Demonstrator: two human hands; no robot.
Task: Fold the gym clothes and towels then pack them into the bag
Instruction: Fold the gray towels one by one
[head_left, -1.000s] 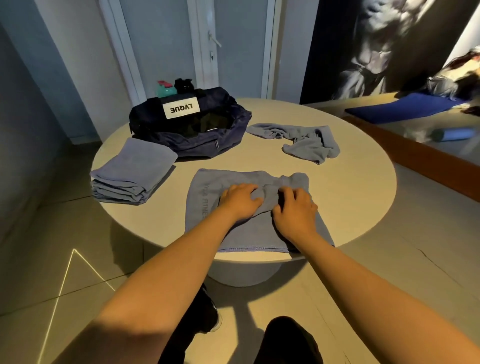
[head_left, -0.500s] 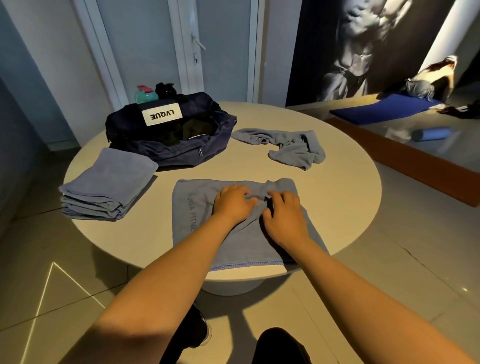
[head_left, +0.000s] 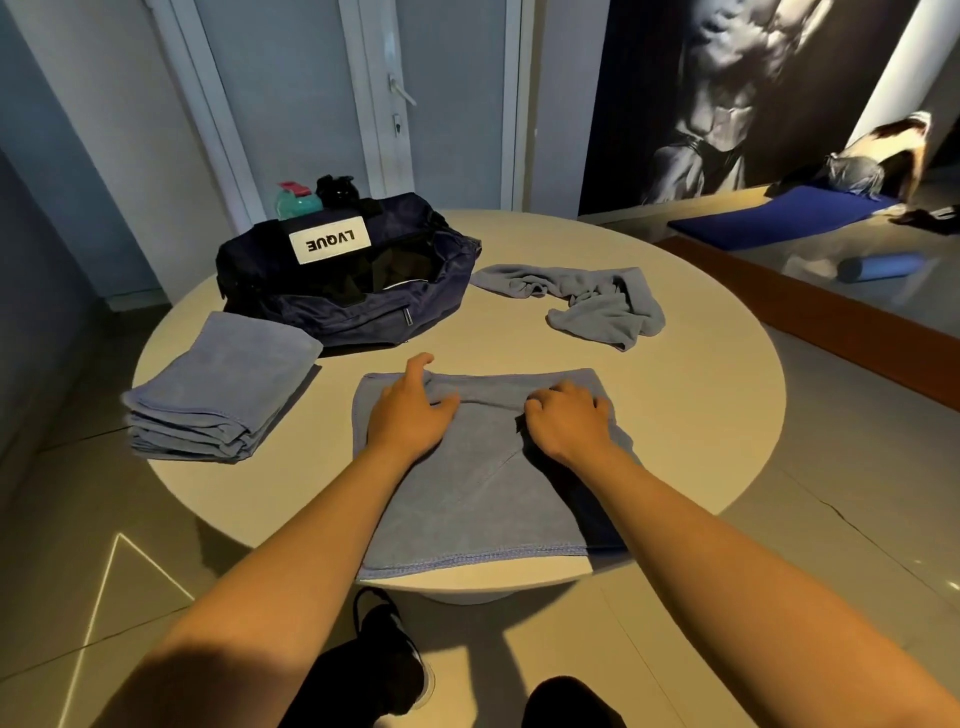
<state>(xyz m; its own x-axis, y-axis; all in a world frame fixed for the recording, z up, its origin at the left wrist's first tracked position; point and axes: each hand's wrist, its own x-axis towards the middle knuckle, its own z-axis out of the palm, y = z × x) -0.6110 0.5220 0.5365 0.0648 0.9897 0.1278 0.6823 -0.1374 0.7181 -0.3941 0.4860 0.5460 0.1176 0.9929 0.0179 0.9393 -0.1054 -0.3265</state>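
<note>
The towel (head_left: 483, 493) lies flat at the near edge of the tabletop (head_left: 701, 389); the left hand (head_left: 410, 410) rests on it, fingers loosely spread; the right hand (head_left: 569, 421) curls its fingers into the towel's fold; the bag (head_left: 353, 301) gapes beyond.

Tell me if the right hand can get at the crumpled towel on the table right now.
Probably yes: only bare table lies between the right hand and the crumpled towel, though its fingers now grip the flat towel and would have to let go first.
</note>
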